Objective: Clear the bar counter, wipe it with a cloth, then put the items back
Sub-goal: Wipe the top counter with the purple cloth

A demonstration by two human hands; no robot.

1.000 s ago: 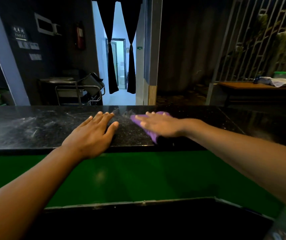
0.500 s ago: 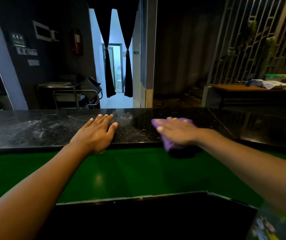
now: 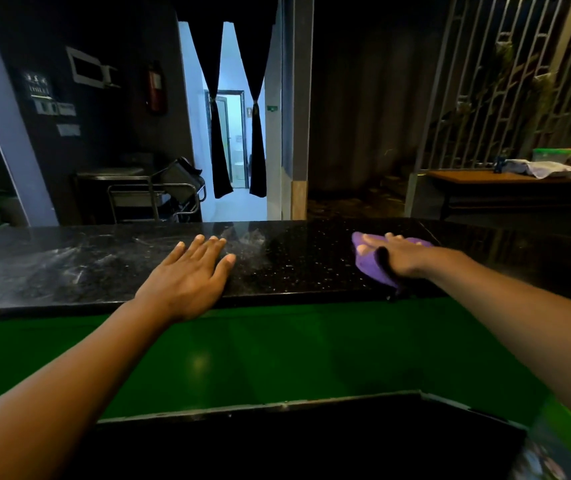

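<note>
Bracing on the near edge of the black granite counter point(image 3: 294, 268), your left hand point(image 3: 190, 275) lies flat, fingers straight and together. Further right, your right hand point(image 3: 403, 254) presses the purple cloth point(image 3: 368, 265) down with fingers spread. It's soft and light, probably bunches easily, so keep that palm flat on its middle.

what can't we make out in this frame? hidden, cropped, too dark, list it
- Purple cloth: middle hidden under the right hand, head view.
- Bar counter: both ends cut off by the frame edges; the far right is too dark to read.
- Wall signs: text too small.
- Items on the wooden table: too small and dim to identify.
- Counter under the left hand: covered by the palm.
</note>
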